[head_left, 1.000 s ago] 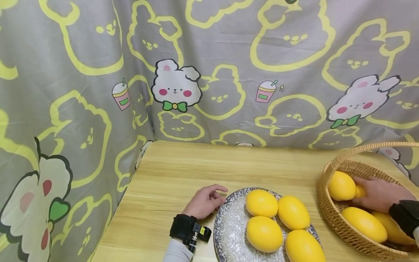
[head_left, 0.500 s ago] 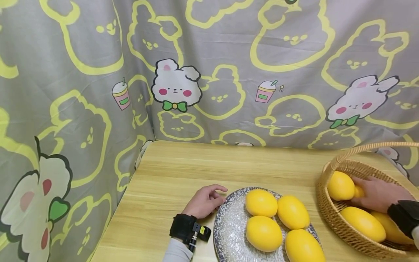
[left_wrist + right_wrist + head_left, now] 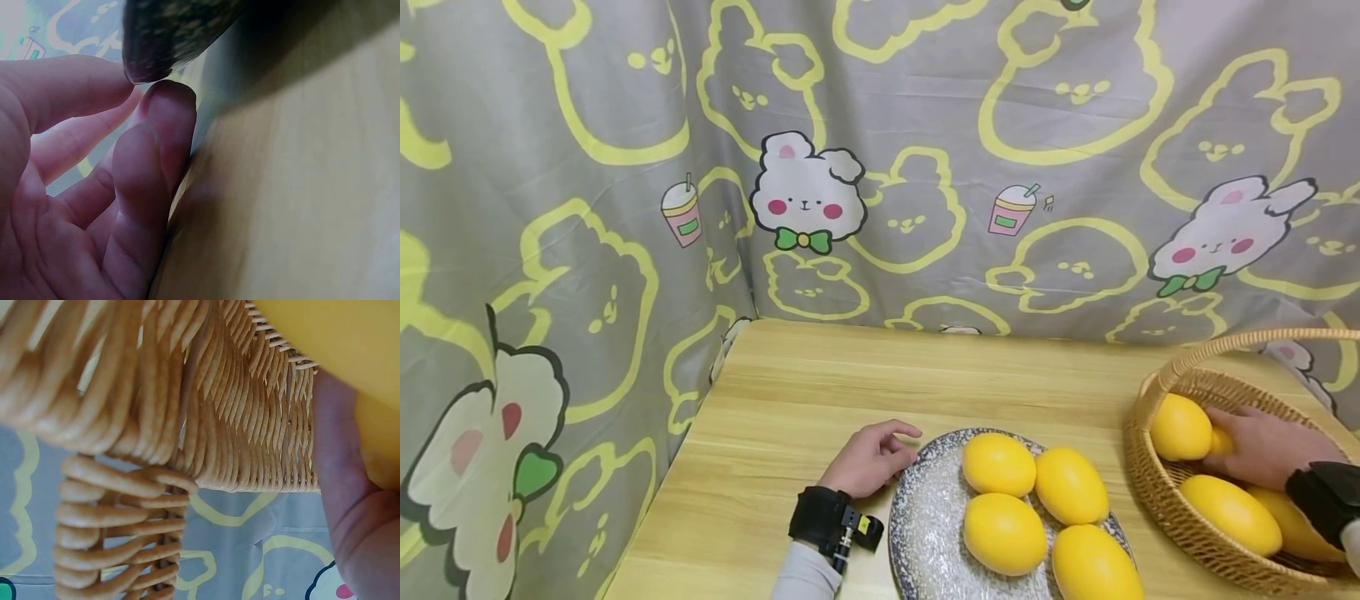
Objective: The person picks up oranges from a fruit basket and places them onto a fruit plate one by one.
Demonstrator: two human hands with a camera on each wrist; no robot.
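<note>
Left hand (image 3: 871, 460): rests on the worktop (image 3: 805, 392), fingers (image 3: 147, 187) loosely curled and holding nothing. The tips lie against the plate's near-left rim, likely to steady it.

Plate (image 3: 925, 517): speckled, grey, flat on the worktop just right of the left hand. In the left wrist view its dark edge (image 3: 169, 37) hangs right over the fingertips.

Lemons on plate: four, packed together on the plate's right half, touching one another; the nearest is at (image 3: 1004, 533). The left half of the plate is bare.

Right hand (image 3: 1262, 446): down inside the basket (image 3: 1180, 508), at its far side. Its fingers seem curled round a small lemon (image 3: 1221, 440), of which only a sliver shows between the hand and a bigger fruit, so the grip is a fair guess, not a certainty. The right wrist view shows only a thumb (image 3: 350, 506) pressed along yellow skin (image 3: 350, 337) beside the wicker wall.

Basket: woven, with an arched handle (image 3: 1247, 342), on the worktop's right end, well apart from the plate. A round lemon (image 3: 1180, 427) sits by the rim, touching the hand; a long one (image 3: 1232, 514) lies nearer the camera, and another is partly hidden under the wrist strap.

Backdrop: grey curtain (image 3: 880, 167) with yellow bear outlines and white rabbits, hung behind and left of the worktop.
</note>
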